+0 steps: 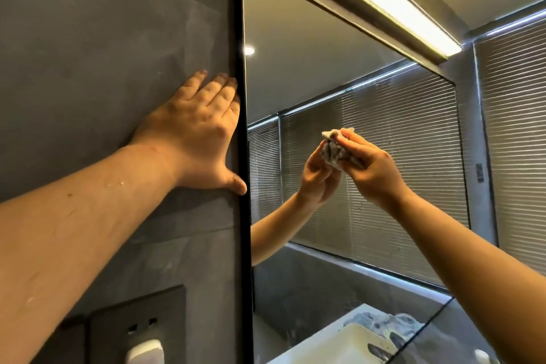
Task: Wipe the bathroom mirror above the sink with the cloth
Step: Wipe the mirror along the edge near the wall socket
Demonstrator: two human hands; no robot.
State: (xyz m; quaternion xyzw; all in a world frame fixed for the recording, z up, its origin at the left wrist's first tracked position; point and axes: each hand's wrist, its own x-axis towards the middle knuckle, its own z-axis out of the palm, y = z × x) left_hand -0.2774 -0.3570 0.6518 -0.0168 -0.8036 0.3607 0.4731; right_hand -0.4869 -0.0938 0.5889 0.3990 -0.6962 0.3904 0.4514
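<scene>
From the head view, a grey wall (pixel 103 23) carries a black-framed mirror (pixel 310 47) under a lit strip lamp (pixel 381 0); slatted blinds (pixel 514 133) hang at the right and show again in the glass. A dark socket plate (pixel 139 325) sits low on the wall, with a white plug (pixel 144 350) in it.

The left hand (pixel 198 133) lies flat on the wall, fingers (pixel 218 89) straight and together, touching the mirror frame (pixel 243 156). The right hand (pixel 375 168) pinches a bunched grey cloth (pixel 334 151), fingers curled around it, pressed against the glass near the middle.

As a judgement, the wad is so tightly bunched that only a small patch meets the glass, so strokes may leave streaks or missed bands. The fingertips beside it could smear the mirror. The upper corners look a long reach; leaning on the frame might shift it.
</scene>
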